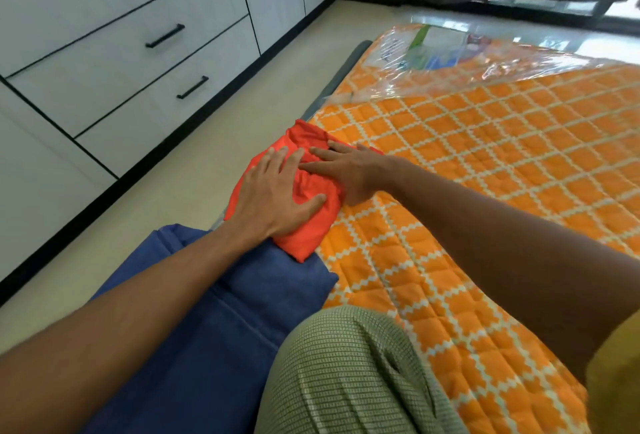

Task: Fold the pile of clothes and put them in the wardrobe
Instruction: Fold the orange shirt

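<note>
A folded red garment (pixel 308 226) lies at the left edge of an orange patterned mattress (pixel 485 163). My left hand (pixel 277 191) presses flat on its near half, fingers spread. My right hand (pixel 346 170) lies flat across its far half, fingers straight and pointing left. A folded blue garment (pixel 242 312) sits just below the red one, partly under my left forearm. A white wardrobe with black-handled drawers (pixel 138 53) stands to the left across the floor.
My knee in green checked shorts (pixel 346 374) fills the lower middle. The far end of the mattress is still wrapped in clear plastic (pixel 450 53). A strip of beige floor (pixel 207 156) runs between mattress and wardrobe. Dark curtains hang at the back right.
</note>
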